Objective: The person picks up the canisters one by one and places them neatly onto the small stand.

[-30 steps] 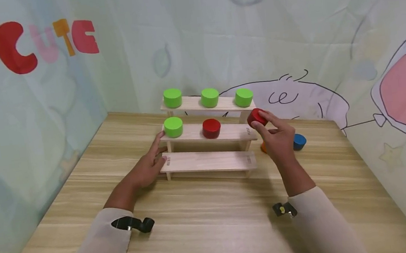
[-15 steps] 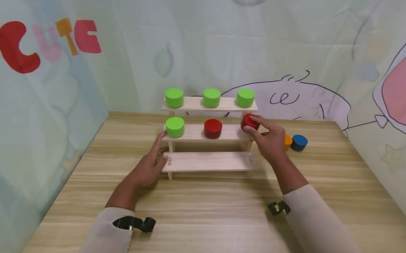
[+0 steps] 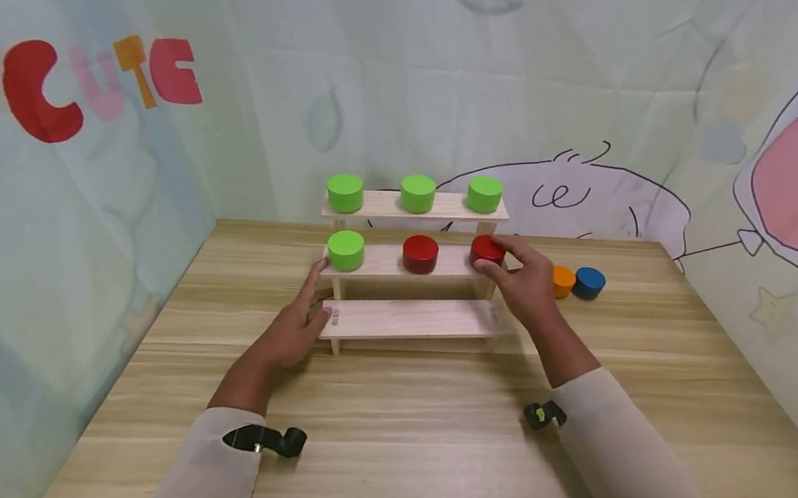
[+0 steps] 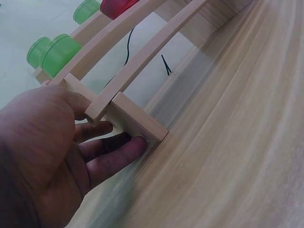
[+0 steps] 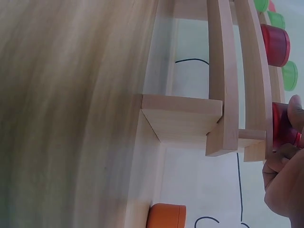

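A three-step wooden rack point(image 3: 407, 318) stands on the table. My left hand point(image 3: 293, 333) holds its left end, thumb at the lowest step and other fingers against the side panel point(image 4: 135, 116). At the right end of the middle step, my right hand point(image 3: 530, 279) pinches a red round block point(image 3: 484, 251) between thumb and fingers. The block appears to sit on the step; the fingers cover part of it. Another red block point(image 3: 420, 255) is mid-step, and a green block point(image 3: 346, 251) is at the left. Three green blocks, one a middle block point(image 3: 418, 194), line the top step.
Right of the rack, an orange block point(image 3: 563, 281) and a blue block point(image 3: 589, 282) lie side by side on the wood-grain table point(image 3: 407, 445). A printed cloth backdrop point(image 3: 380, 79) rises behind and at both sides.
My right hand has carried the red block leftward and down onto the right end of the middle step. The orange block has come into fuller view. My left hand stays on the rack.
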The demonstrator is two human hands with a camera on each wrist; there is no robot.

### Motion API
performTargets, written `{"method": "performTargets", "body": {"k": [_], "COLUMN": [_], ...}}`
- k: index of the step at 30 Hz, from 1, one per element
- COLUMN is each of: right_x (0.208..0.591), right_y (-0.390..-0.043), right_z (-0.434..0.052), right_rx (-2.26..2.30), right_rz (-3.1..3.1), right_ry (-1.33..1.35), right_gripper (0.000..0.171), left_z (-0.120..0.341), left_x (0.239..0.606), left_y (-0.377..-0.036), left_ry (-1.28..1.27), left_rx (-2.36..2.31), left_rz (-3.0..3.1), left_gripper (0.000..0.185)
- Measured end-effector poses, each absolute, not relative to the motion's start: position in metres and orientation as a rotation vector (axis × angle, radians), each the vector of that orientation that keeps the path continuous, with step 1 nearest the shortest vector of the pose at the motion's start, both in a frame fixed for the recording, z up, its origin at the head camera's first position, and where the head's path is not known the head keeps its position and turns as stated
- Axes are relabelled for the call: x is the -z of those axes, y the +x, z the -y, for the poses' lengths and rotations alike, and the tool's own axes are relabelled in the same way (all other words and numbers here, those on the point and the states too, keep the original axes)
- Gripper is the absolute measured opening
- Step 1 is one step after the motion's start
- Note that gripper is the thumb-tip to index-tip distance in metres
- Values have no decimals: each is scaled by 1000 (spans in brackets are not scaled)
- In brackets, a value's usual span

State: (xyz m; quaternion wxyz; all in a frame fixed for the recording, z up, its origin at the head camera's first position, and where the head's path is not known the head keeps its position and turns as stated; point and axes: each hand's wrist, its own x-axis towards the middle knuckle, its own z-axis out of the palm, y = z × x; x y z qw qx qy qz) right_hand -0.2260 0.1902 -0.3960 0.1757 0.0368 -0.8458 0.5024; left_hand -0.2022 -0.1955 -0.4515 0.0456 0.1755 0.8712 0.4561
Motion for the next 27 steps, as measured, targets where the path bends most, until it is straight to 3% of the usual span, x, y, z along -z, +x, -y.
{"method": "performTargets", "body": {"k": [27], "right_x": [395], "right_y": [-226], "right_z": [-184], "right_rx": [-1443], "right_rz": [2392], "right_ry": [67], "right_gripper": [55], "left_z": [197], "left_x": [454], "left_y": [-203], "left_ry": [551], "left_rx": [-1384], "left_rz": [-2668], "left_gripper": [79]}}
